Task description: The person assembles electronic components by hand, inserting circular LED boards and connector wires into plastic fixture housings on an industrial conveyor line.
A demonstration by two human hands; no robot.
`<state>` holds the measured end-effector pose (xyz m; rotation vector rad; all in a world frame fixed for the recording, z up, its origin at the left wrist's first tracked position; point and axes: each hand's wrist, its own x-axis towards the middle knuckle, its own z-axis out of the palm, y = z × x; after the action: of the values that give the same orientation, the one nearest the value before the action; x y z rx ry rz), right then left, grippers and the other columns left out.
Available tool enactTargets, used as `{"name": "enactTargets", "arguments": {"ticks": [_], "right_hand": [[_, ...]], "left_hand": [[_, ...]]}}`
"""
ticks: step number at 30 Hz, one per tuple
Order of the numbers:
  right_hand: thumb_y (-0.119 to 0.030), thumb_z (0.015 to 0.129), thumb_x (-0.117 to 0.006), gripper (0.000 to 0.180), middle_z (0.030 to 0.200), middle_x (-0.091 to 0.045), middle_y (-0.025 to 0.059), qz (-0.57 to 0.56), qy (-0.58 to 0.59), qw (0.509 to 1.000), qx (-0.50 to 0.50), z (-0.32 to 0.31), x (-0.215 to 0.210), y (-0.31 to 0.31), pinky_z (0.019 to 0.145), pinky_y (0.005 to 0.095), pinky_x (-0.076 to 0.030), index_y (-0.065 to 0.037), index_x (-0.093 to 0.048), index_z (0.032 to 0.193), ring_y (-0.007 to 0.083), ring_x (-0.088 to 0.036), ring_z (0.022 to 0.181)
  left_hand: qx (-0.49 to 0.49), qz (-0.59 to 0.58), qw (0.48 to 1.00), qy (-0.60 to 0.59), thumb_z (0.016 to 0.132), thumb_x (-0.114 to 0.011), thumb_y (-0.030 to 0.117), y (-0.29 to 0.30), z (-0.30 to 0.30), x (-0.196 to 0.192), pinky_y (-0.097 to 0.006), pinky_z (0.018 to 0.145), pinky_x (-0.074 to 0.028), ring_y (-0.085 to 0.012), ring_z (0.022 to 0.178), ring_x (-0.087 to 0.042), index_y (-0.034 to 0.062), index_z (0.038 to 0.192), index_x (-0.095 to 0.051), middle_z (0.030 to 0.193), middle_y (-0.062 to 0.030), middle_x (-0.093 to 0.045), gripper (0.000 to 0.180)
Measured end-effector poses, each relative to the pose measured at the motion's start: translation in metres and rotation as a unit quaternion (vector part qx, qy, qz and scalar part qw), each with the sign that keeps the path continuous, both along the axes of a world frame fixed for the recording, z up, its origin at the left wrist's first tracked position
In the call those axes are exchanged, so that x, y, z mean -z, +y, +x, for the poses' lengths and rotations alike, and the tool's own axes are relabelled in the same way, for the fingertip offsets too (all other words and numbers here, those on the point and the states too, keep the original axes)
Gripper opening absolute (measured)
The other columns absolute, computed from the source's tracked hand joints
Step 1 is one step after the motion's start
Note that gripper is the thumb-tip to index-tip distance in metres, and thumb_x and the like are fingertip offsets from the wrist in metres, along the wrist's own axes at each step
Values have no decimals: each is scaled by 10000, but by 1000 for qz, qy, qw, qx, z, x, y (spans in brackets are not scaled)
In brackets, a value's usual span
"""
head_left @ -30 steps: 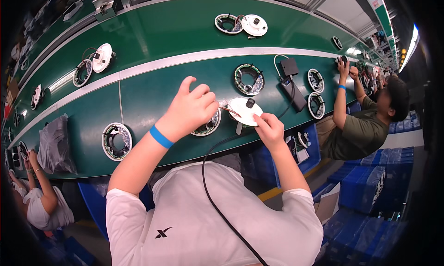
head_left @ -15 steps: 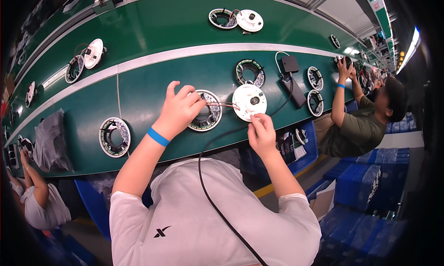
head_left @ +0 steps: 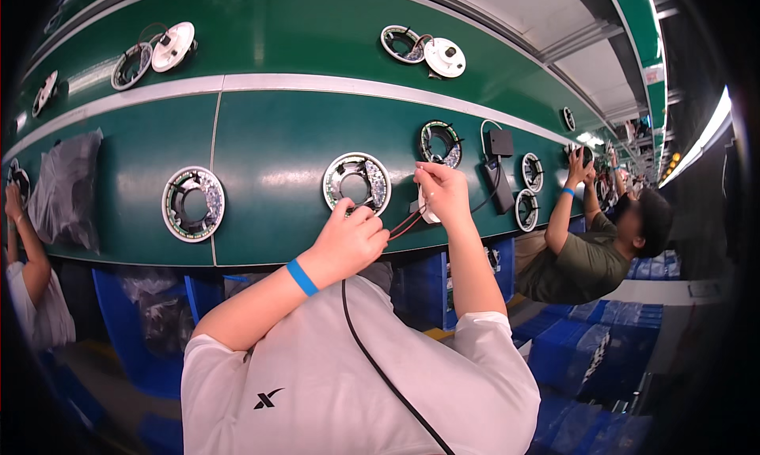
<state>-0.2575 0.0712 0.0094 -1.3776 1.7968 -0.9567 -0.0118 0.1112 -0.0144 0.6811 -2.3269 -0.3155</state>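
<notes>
A white ring with a circuit board and black clips (head_left: pixel 356 185) lies on the bench in front of me. My left hand (head_left: pixel 351 237) is closed at the ring's near edge. Thin red and dark wires (head_left: pixel 408 221) come out from its fingers, whose tips are partly hidden. These wires run to a white round cover (head_left: pixel 424 207), tilted nearly edge-on and mostly covered by my right hand (head_left: pixel 443 192). That hand is closed beside the cover and seems to hold it, thumb and forefinger pinched together above.
Similar rings stand left (head_left: pixel 193 204) and behind my right hand (head_left: pixel 440 144). A black box with a cable (head_left: pixel 497 184) lies to the right. Ring-and-cover pairs sit on the far strip. A grey plastic bag (head_left: pixel 67 190) is at left. A co-worker (head_left: pixel 606 237) works at right.
The white cover has turned from facing up to nearly edge-on under my right hand. My left hand has come nearer, down to the ring's near edge. The whole view has shifted.
</notes>
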Motion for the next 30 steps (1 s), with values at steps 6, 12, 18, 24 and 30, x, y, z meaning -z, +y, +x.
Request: {"name": "enactTargets", "arguments": {"ticks": [6, 12, 18, 24, 30], "right_hand": [[-35, 1000, -650, 241, 863, -710, 68, 17, -68, 997, -37, 3, 0, 5, 557, 235, -510, 76, -698, 1209, 85, -613, 635], [-45, 984, -678, 211, 861, -722, 74, 48, -76, 995, -30, 7, -6, 5, 560, 237, -533, 67, -715, 1159, 86, -629, 653], [-68, 933, -748, 125, 804, -729, 71, 173, -87, 981, -29, 14, -22, -8, 492, 233, -505, 32, -736, 1007, 72, -616, 587], [-69, 929, -757, 101, 812, -732, 89, 196, -124, 971, -49, 15, -20, -14, 505, 233, -522, 23, -728, 957, 87, -638, 600], [-73, 943, -743, 126, 826, -726, 77, 199, -131, 966, -96, 19, -18, -17, 538, 240, -547, 43, -731, 989, 114, -670, 654]], "left_hand": [[40, 87, 995, 20, 817, -783, 356, 14, 11, 12, -497, 1031, -372, -243, 1137, -553, 93, 1107, -722, 1068, -29, -634, 397], [37, 155, 986, 42, 887, -689, 458, 8, 24, 5, -506, 1081, -342, -344, 1226, -511, 42, 1285, -639, 1258, -119, -590, 578], [-190, 370, 802, 429, 881, -537, 97, -31, 30, 30, -440, 1106, -369, -393, 1227, -521, -28, 1316, -531, 1284, -208, -566, 453], [-157, 253, 940, 165, 791, -583, 29, -70, 52, 52, -483, 1126, -366, -371, 1315, -512, 0, 1324, -568, 1367, -187, -553, 534], [-90, 266, 955, 93, 761, -790, 360, -67, 50, 44, -519, 1224, -257, -357, 1436, -436, -11, 1589, -261, 1534, -231, -449, 1049]]}}
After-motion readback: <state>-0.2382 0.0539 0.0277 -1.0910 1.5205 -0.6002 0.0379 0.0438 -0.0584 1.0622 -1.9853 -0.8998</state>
